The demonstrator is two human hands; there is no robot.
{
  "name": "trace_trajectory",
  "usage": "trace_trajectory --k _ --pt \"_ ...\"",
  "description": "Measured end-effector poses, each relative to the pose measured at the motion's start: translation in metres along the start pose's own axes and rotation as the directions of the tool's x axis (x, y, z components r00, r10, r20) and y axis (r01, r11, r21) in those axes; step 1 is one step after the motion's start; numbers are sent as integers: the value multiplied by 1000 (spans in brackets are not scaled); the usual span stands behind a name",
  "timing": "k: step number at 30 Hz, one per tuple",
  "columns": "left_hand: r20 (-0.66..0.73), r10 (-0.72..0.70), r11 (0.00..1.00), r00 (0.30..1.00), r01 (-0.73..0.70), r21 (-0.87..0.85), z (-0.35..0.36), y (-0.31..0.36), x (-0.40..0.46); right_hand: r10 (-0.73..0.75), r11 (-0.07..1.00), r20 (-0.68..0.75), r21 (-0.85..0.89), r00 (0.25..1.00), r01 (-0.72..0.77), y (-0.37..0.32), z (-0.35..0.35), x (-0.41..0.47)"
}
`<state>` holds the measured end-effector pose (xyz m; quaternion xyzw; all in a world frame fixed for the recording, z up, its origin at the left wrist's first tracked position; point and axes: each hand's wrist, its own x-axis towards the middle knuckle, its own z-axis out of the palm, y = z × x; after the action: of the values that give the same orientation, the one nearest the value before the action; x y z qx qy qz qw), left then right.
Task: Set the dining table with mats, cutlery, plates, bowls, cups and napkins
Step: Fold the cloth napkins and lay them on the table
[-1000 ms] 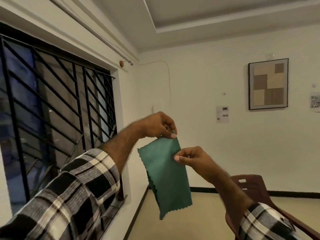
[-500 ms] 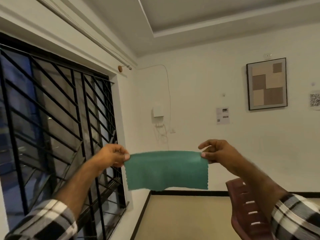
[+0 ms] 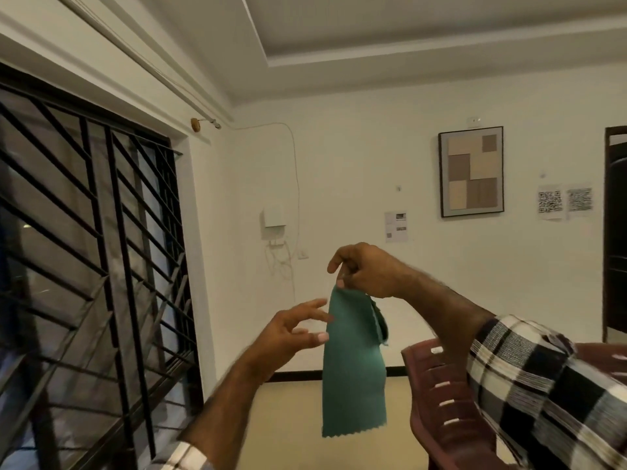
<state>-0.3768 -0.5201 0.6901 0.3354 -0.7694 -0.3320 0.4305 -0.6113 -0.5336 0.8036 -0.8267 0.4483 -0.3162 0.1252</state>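
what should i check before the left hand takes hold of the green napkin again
1. Right hand has a firm pinch on the top of the green napkin: ok.
2. Napkin hangs free, touching nothing below: ok.
3. Napkin hangs flat: not ok, a fold of cloth droops behind the top right edge.
4. Left hand is open and ready, fingers spread beside the napkin's left edge: ok.
5. Chair is clear of the hanging cloth: ok, it sits to the right of it.
6. Table spot to lay the napkin on: cannot tell, no table is in view.
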Motion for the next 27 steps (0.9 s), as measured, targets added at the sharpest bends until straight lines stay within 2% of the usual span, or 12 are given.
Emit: trace_trajectory --k 3,8,12,16,18,21,24,27 --pt "14 25 995 1000 -24 -93 32 4 27 33 999 20 -41 999 -32 3 -13 -7" --pt "16 -56 979 998 59 -195 59 -11 39 86 996 -48 -30 995 -88 22 -50 -25" --pt "46 -189 952 981 195 -236 60 -31 19 152 988 -91 19 984 -151 42 -82 -39" --pt "-10 -238 932 971 226 -284 38 -50 6 213 975 -131 89 968 -202 62 -101 -50" --pt "-73 -249 915 966 210 -344 23 -55 0 233 968 -155 135 960 -213 74 -103 -53" --pt "-191 -199 912 961 110 -395 -2 -54 -6 236 963 -142 163 961 -213 94 -98 -55" --pt "-272 -197 877 942 45 -478 -31 -46 -12 190 964 -48 198 981 -177 107 -89 -60" --pt "-312 -261 803 913 26 -596 -51 -41 -19 101 918 54 379 993 -114 117 -69 -66"
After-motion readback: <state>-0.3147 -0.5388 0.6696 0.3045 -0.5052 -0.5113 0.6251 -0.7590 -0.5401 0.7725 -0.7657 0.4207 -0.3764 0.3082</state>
